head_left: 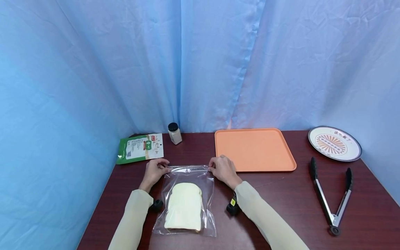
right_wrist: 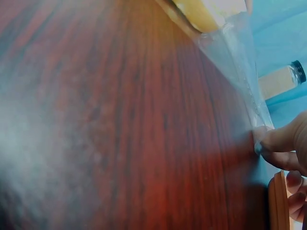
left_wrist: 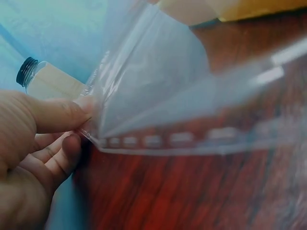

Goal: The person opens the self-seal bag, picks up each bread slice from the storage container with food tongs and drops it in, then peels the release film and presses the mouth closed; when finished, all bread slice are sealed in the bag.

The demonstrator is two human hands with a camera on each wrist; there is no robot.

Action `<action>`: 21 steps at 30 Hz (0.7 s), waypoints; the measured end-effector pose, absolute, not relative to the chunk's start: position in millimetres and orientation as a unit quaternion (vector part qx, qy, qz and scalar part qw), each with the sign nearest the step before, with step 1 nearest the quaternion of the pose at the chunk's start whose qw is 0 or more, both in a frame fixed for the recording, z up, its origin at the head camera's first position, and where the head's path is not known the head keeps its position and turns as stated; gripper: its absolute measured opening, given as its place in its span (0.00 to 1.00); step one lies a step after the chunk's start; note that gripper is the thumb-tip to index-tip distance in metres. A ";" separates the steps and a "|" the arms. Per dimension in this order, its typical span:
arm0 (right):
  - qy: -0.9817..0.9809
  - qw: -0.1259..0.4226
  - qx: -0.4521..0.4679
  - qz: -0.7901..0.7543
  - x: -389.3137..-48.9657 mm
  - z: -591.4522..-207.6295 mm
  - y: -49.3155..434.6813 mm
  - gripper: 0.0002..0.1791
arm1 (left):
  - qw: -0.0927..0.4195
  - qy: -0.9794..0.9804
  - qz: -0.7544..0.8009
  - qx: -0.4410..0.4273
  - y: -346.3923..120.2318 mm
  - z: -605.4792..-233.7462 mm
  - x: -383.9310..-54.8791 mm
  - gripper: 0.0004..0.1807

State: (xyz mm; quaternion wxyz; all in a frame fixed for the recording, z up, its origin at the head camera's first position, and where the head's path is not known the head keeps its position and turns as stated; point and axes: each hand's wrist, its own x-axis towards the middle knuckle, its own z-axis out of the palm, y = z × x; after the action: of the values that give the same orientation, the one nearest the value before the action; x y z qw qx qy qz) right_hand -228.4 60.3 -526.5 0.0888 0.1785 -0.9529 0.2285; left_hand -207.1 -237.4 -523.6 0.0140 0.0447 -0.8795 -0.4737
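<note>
A clear plastic zip bag [head_left: 208,194] lies on the table with a slice of bread [head_left: 184,206] inside it; whether there is more than one slice I cannot tell. My left hand [head_left: 154,172] pinches the bag's far left corner between thumb and finger, which the left wrist view shows up close at the thumb [left_wrist: 62,114]. At the far right corner my right hand [head_left: 224,169] pinches the same edge, also visible in the right wrist view by its thumb [right_wrist: 283,137]. Between the two hands the bag's top edge is stretched fairly straight.
An orange tray [head_left: 254,149] lies just beyond my right hand. Behind my left hand are a green-and-white packet [head_left: 140,148] and a black-capped jar [head_left: 175,133]. Black-tipped metal tongs [head_left: 325,205] and a patterned plate [head_left: 353,149] are at the right. Blue curtains enclose the table.
</note>
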 end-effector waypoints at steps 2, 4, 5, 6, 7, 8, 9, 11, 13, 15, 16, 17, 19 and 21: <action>-0.954 0.084 0.175 0.230 -228.3 -526.6 60.4 0.08 | 0.017 -0.883 -0.467 0.042 -236.5 -522.4 -206.6 0.13; -0.954 0.080 0.173 0.232 -228.7 -526.3 60.6 0.09 | 0.020 -0.885 -0.463 0.038 -236.4 -521.7 -206.5 0.13; -0.954 0.078 0.174 0.233 -229.0 -526.2 60.7 0.09 | 0.020 -0.886 -0.463 0.036 -236.7 -521.5 -206.4 0.13; -0.953 0.075 0.174 0.236 -229.3 -526.0 61.1 0.09 | 0.020 -0.885 -0.464 0.036 -237.1 -521.8 -206.6 0.14; -0.952 0.071 0.176 0.238 -229.7 -525.6 61.3 0.09 | 0.018 -0.884 -0.466 0.036 -237.5 -522.1 -206.6 0.14; -0.952 0.067 0.179 0.241 -230.3 -525.8 61.7 0.08 | 0.015 -0.881 -0.471 0.037 -238.2 -522.5 -206.7 0.14; -0.950 0.061 0.181 0.245 -231.0 -526.1 62.0 0.08 | 0.011 -0.879 -0.475 0.036 -239.2 -523.0 -206.6 0.15; -0.947 0.046 0.187 0.258 -232.3 -527.1 63.0 0.08 | -0.004 -0.867 -0.496 0.039 -240.8 -523.7 -206.2 0.16; -0.941 0.030 0.193 0.276 -233.5 -527.6 64.2 0.09 | -0.022 -0.852 -0.521 0.038 -242.7 -523.4 -206.1 0.19; -0.934 0.016 0.200 0.297 -235.2 -527.2 65.2 0.07 | -0.040 -0.839 -0.541 0.032 -245.0 -522.7 -206.7 0.21; -0.929 0.011 0.205 0.308 -235.9 -526.7 65.8 0.05 | -0.050 -0.835 -0.548 0.029 -245.8 -522.1 -207.3 0.22; -0.924 0.006 0.208 0.320 -236.7 -525.7 66.1 0.03 | -0.058 -0.833 -0.550 0.024 -247.0 -521.6 -208.1 0.23; -0.916 0.000 0.213 0.340 -238.3 -523.8 66.2 0.03 | -0.073 -0.835 -0.546 0.011 -249.2 -520.4 -210.0 0.23; -0.911 -0.005 0.212 0.355 -239.8 -522.0 65.8 0.06 | -0.086 -0.840 -0.536 -0.003 -251.0 -519.2 -211.8 0.22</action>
State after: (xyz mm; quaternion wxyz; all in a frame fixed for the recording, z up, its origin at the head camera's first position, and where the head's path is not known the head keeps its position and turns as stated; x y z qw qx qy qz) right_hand -239.8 65.8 -522.0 -0.0055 0.2123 -0.9106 0.3546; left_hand -211.8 -251.0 -519.2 -0.0858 -0.0030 -0.8396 -0.5365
